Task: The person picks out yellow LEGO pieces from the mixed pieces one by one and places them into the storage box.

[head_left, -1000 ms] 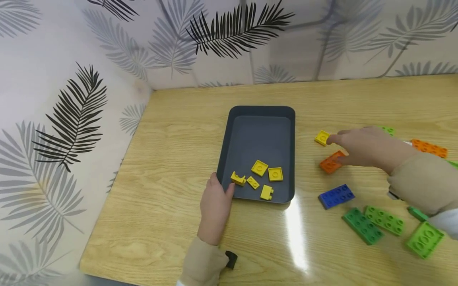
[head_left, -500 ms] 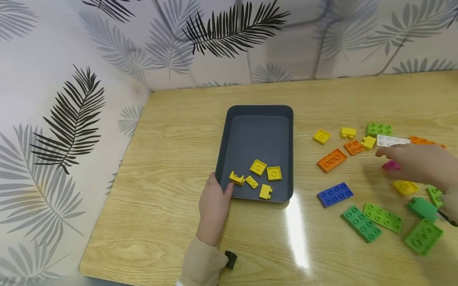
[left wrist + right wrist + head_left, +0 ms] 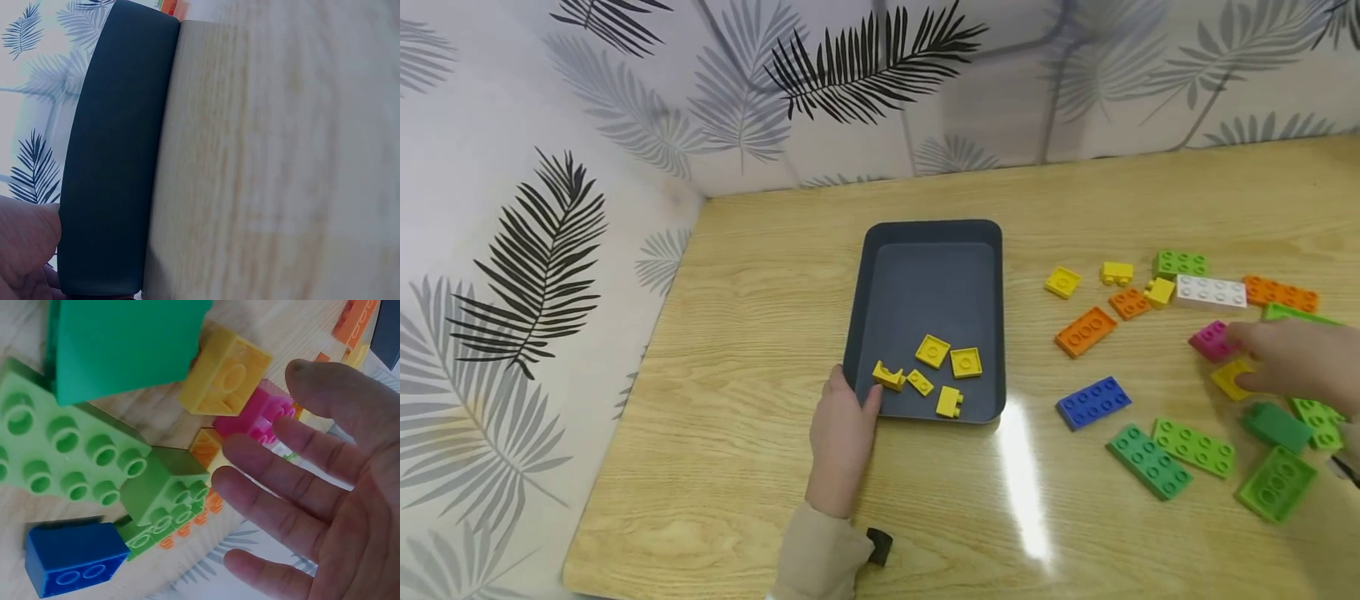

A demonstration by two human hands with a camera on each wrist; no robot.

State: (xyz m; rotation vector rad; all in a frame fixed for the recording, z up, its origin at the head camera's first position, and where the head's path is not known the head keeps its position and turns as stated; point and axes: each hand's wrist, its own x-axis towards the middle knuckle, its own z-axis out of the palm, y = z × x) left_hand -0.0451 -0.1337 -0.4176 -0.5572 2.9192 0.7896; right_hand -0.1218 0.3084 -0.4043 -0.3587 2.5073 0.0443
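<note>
In the head view, my left hand (image 3: pixel 841 433) grips the near left corner of a dark grey tray (image 3: pixel 932 287), thumb over the rim. The tray wall (image 3: pixel 119 144) fills much of the left wrist view. Several small yellow toy bricks (image 3: pixel 932 351) lie in the tray's near half. My right hand (image 3: pixel 1303 362) hovers at a yellow brick (image 3: pixel 1228 381), thumb and fingers apart. In the right wrist view that yellow brick (image 3: pixel 225 372) shows its hollow underside, just beyond the fingertips. A pink brick (image 3: pixel 259 412) sits right beside it, partly behind the fingers.
Loose bricks spread over the table's right side: blue (image 3: pixel 1093 403), orange (image 3: pixel 1086 332), white (image 3: pixel 1212 292), dark green (image 3: pixel 1277 427) and light green (image 3: pixel 1195 447). Several yellow ones (image 3: pixel 1063 282) lie right of the tray. A leaf-patterned covering (image 3: pixel 865 92) runs behind the table.
My right hand has moved right, away from the yellow and orange bricks near the tray, to the yellow brick beside the pink one. My left hand keeps its grip on the tray.
</note>
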